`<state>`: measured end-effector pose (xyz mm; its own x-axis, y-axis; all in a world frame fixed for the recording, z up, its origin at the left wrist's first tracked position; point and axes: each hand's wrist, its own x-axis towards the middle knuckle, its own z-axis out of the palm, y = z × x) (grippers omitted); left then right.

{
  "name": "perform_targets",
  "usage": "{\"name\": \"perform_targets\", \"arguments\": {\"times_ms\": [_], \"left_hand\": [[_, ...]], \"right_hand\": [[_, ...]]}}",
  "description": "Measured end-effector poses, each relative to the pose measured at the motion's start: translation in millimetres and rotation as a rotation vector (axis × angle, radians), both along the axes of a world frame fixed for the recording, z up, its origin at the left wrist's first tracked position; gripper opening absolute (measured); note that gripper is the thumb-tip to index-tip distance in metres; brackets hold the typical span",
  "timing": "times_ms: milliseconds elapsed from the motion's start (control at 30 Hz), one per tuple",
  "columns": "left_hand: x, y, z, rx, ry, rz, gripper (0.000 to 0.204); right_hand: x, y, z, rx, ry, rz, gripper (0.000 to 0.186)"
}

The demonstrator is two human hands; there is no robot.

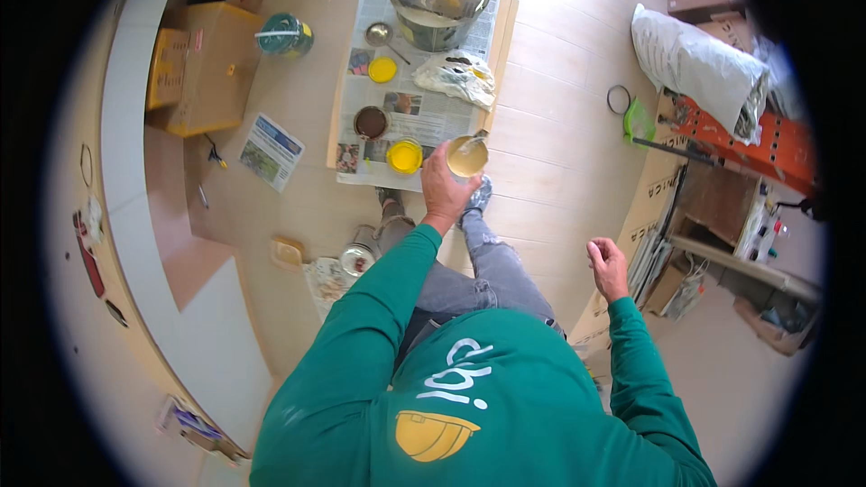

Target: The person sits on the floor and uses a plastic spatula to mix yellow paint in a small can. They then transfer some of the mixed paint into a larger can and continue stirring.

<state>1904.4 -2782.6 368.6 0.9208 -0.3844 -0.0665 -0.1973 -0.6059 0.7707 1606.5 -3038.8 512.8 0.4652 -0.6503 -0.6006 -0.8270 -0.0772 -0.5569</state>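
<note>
My left hand (446, 182) is wrapped round a small cup of cream-yellow paint (467, 159), held over the near right corner of the newspaper. A thin pale stirrer or handle leans on the cup's far rim; its kind is unclear. Just left of the cup stands an open tin of bright yellow paint (404, 157). A tin with dark brown contents (370, 123) is behind it. Out to the right, my right hand (609, 267) hangs in the air with fingers loosely curled and nothing visible in it.
Newspaper (428, 131) covers a board on the floor. On it are a large bucket (433, 32), a yellow lid (382, 69) and a stained white rag (456, 77). A teal bucket (284, 34) and cardboard boxes (216, 63) stand left; an orange metal piece (749, 140) lies right.
</note>
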Motion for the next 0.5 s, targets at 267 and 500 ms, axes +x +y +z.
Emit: {"name": "perform_targets", "arguments": {"times_ms": [267,500], "left_hand": [[-39.1,-36.7,-46.2,0.124,-0.125,0.316,0.106],[-98.5,83.0,30.9,0.098,0.424,-0.11,0.073]], "right_hand": [[-57.6,-94.1,5.2,0.035,0.076,0.143,0.027],[-63.4,-101.5,9.7,0.119,0.015,0.109,0.028]]}}
